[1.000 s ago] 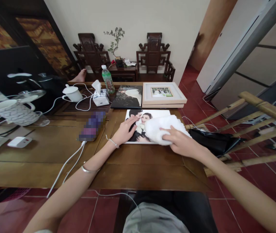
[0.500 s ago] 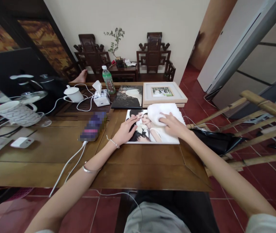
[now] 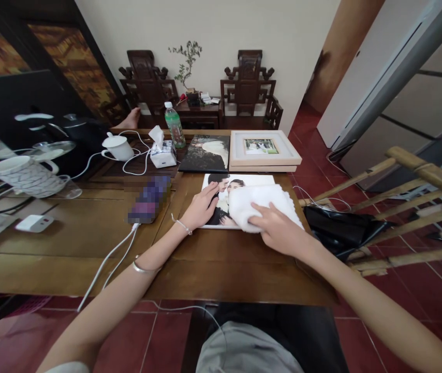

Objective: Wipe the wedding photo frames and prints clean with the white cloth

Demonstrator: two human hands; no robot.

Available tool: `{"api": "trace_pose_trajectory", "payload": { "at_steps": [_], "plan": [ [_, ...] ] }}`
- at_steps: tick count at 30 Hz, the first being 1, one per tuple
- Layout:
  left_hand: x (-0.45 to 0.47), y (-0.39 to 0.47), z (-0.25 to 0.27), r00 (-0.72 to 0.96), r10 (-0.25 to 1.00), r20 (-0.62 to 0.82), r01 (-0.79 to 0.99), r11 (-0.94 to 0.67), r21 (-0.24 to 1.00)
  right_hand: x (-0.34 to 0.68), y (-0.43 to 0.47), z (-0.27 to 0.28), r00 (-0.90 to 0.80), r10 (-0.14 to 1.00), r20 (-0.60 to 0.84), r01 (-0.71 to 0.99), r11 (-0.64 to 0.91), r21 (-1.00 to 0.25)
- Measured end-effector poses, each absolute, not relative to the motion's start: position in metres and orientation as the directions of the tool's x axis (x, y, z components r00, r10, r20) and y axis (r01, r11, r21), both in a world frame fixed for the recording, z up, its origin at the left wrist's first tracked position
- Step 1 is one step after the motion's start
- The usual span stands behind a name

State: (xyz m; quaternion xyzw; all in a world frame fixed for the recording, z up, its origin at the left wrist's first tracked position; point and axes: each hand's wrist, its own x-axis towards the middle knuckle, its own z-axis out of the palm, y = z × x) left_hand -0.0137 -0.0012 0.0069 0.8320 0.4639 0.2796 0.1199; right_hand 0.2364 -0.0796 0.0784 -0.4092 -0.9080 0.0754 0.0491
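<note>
A photo panel [image 3: 217, 207] showing a couple lies flat on the wooden table in front of me. My left hand [image 3: 201, 207] rests on its left edge with the fingers stretched out flat. Over the panel's right half is a folded white cloth [image 3: 265, 199], which hides much of the picture there. My right hand [image 3: 277, 225] presses on this cloth, fingers bent into it at the panel's lower right.
Behind the panel lie a dark photo panel [image 3: 205, 160] and a pale wooden picture frame [image 3: 294, 160]. A phone [image 3: 149, 199] on a cable, tissue box [image 3: 162, 155], bottle [image 3: 173, 127] and cups stand left. A bamboo rack [image 3: 418, 155] is at right.
My right hand has drawn the white cloth toward me, from the panel's upper right down to its lower edge. My left hand has stayed at the left edge.
</note>
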Motion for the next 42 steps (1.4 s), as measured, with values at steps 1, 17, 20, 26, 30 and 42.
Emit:
{"api": "trace_pose_trajectory", "payload": {
  "at_steps": [1, 17, 20, 26, 30, 42],
  "plan": [
    [-0.014, -0.001, 0.007, 0.415, 0.837, 0.356, 0.703, -0.543, 0.459, 0.233, -0.065, 0.079, -0.651, 0.758, 0.035, 0.743, 0.646, -0.173],
    [-0.015, 0.003, 0.002, 0.413, 0.835, 0.364, 0.688, -0.548, 0.476, 0.217, -0.034, 0.059, -0.626, 0.770, 0.123, 0.760, 0.638, -0.129],
    [-0.014, 0.001, 0.004, 0.403, 0.841, 0.361, 0.692, -0.539, 0.481, 0.222, -0.084, 0.057, -0.671, 0.732, 0.116, 0.720, 0.681, -0.133],
    [-0.012, -0.002, 0.008, 0.409, 0.832, 0.374, 0.678, -0.552, 0.486, 0.227, -0.131, 0.076, -0.741, 0.671, 0.004, 0.646, 0.715, -0.266],
    [-0.013, -0.001, 0.007, 0.414, 0.832, 0.370, 0.679, -0.553, 0.483, 0.221, -0.095, 0.082, -0.697, 0.717, 0.035, 0.680, 0.675, -0.286],
    [-0.014, 0.001, 0.006, 0.419, 0.826, 0.376, 0.676, -0.561, 0.478, 0.188, 0.025, 0.081, -0.604, 0.795, 0.061, 0.769, 0.601, -0.216]
  ]
}}
